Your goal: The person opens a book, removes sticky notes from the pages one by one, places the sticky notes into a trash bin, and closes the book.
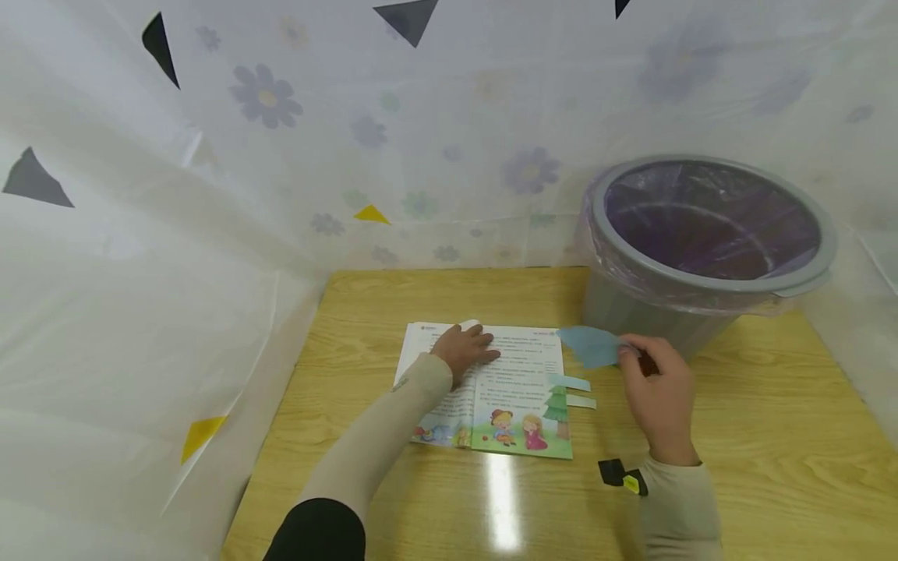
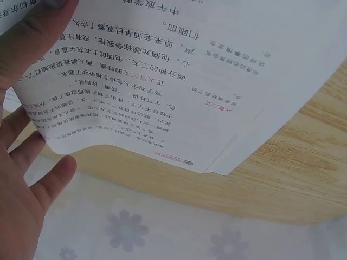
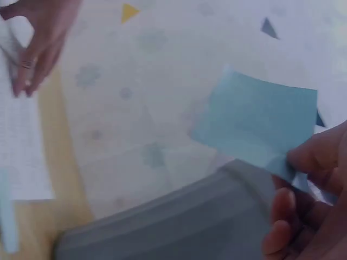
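Note:
An illustrated book (image 1: 519, 366) lies spread on the wooden table, with text and a cartoon scene along the bottom of its right page. My left hand (image 1: 464, 352) rests on it near the upper part of the spine, fingers spread. In the left wrist view, a printed page (image 2: 162, 97) curves up beside that hand's thumb and fingers. To the right of the book, my right hand (image 1: 662, 386) pinches a corner of a light-blue sticky note (image 3: 260, 119) between thumb and fingers. The note's far end overlaps the book's upper right corner in the head view.
Pale blue tabs (image 1: 581, 402) stick out from the book's right edge. A grey trash can (image 1: 631, 304) with a purple liner stands behind my right hand. Small black and yellow pieces (image 1: 620, 475) appear beside my right sleeve. Flower-patterned sheeting (image 1: 449, 156) hangs behind the table.

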`<state>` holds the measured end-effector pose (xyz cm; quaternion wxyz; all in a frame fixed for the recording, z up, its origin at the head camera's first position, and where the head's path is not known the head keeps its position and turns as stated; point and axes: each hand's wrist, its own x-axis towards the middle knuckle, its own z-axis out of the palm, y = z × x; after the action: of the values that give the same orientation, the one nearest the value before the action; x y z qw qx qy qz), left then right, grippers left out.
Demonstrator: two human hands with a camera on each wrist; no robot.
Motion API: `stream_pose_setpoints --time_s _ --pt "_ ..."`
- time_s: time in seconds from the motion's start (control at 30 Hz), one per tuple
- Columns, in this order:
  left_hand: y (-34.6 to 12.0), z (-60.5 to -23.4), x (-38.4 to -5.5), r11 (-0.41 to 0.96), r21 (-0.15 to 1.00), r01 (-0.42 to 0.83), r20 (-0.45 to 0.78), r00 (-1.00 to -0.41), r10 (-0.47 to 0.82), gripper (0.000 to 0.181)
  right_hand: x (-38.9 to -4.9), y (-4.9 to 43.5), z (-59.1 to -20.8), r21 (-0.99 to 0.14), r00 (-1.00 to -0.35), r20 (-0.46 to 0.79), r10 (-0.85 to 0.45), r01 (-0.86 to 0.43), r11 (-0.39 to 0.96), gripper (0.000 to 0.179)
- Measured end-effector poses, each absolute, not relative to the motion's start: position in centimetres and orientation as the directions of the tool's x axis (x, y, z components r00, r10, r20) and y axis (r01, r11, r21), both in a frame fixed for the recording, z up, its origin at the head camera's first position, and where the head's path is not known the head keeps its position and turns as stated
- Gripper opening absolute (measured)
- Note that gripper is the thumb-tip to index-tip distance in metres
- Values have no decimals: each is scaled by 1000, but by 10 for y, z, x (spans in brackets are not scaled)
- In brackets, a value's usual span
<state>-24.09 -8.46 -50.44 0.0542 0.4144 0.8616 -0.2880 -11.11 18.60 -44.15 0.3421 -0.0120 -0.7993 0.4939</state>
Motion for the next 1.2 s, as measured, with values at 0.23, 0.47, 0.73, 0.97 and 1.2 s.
stream_pose_setpoints --time_s 0.23,0.47,0.73,0.97,1.2 --pt "-85 -509 -243 490 -453 745 -291 -643 708 76 -104 185 -376 -654 -473 740 478 -673 345 16" --pt "-83 -509 -241 500 -474 724 -307 -669 677 75 -105 201 -338 -604 -316 731 605 -713 357 20" --pt "-83 -508 -240 504 -495 708 -319 -688 652 78 -110 218 -325 -646 -275 717 640 -607 464 24" --pt "-83 -508 -240 509 -493 705 -312 -690 653 76 -115 233 -324 -703 -265 695 669 -443 556 26" --pt "-82 -504 -238 501 -511 698 -337 -699 631 80 -120 246 -327 -767 -312 642 701 -270 583 27"
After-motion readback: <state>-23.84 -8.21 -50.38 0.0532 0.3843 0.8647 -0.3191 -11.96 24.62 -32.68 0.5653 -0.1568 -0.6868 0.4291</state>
